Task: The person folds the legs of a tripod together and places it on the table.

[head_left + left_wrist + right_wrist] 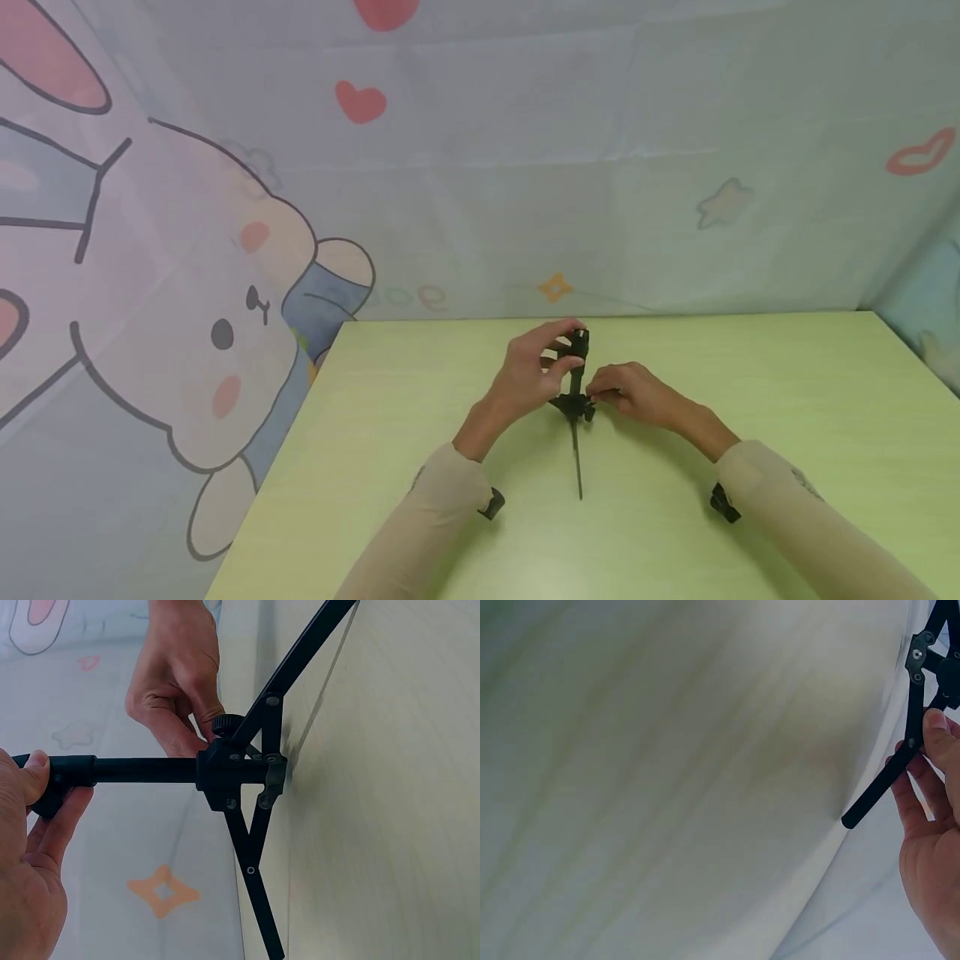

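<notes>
A black tripod-like stand [574, 407] stands upright on the table with its legs spread; one thin leg points toward the front edge. My left hand [531, 367] grips the top of its post, thumb and fingers around the black head, also seen in the left wrist view [30, 847]. At the hub, by a small knob [226, 724], are the fingers of my right hand [637, 395]. In the right wrist view the right hand [934, 847] pinches the stand near a folding leg [881, 787]. The fingertips behind the hub are partly hidden.
The pale yellow-green table [420, 400] extends around the stand. Behind it hangs a light cloth [487, 208] printed with a rabbit, hearts and stars. Dark straps or devices [724, 503] sit at both sleeve cuffs.
</notes>
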`<state>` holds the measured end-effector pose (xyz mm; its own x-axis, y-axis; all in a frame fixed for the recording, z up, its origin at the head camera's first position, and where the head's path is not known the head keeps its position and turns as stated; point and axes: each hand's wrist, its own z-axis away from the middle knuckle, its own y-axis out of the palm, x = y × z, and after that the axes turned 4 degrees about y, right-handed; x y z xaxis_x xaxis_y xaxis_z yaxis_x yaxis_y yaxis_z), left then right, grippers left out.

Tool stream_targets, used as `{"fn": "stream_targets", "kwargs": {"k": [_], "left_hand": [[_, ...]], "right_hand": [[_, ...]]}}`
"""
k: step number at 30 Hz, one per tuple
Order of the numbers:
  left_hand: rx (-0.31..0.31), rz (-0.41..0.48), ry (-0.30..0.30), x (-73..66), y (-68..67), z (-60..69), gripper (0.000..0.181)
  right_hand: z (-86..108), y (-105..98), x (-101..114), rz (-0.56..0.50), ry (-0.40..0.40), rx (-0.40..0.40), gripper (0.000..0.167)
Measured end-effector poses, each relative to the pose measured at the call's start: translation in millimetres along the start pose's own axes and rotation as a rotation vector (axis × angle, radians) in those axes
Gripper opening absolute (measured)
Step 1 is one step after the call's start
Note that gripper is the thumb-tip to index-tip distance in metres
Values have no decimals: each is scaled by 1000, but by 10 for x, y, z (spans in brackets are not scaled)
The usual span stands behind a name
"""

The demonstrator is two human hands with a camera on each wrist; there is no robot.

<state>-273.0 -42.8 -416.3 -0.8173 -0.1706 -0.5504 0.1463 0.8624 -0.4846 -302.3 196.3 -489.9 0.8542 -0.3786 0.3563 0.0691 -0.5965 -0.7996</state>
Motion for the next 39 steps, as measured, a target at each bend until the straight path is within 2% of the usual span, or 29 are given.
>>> {"fn": "stream_targets", "kwargs": {"k": [12, 19, 22, 28, 31, 34, 39], "left_hand": [[-6, 3, -15, -3, 35, 10, 44], [-11, 24, -34, 4, 30, 13, 44], [1, 17, -35, 1, 12, 9, 43], [36, -2, -44, -21, -47, 7, 43], [58, -14, -36, -24, -67, 1, 45], [71, -36, -14, -11, -73, -6, 46], [47, -57, 45, 12, -57, -13, 44]], "right_hand": [[64, 32, 32, -54, -1, -34, 29], [50, 38, 29, -77, -13, -21, 29], [20, 4, 19, -59, -13, 15, 28], [-89, -100, 50, 16, 25, 183, 22], [-120, -125, 85, 58, 38, 232, 20], [-114, -117, 111, 89, 28, 214, 20], [-55, -78, 118, 87, 11, 120, 26]]}}
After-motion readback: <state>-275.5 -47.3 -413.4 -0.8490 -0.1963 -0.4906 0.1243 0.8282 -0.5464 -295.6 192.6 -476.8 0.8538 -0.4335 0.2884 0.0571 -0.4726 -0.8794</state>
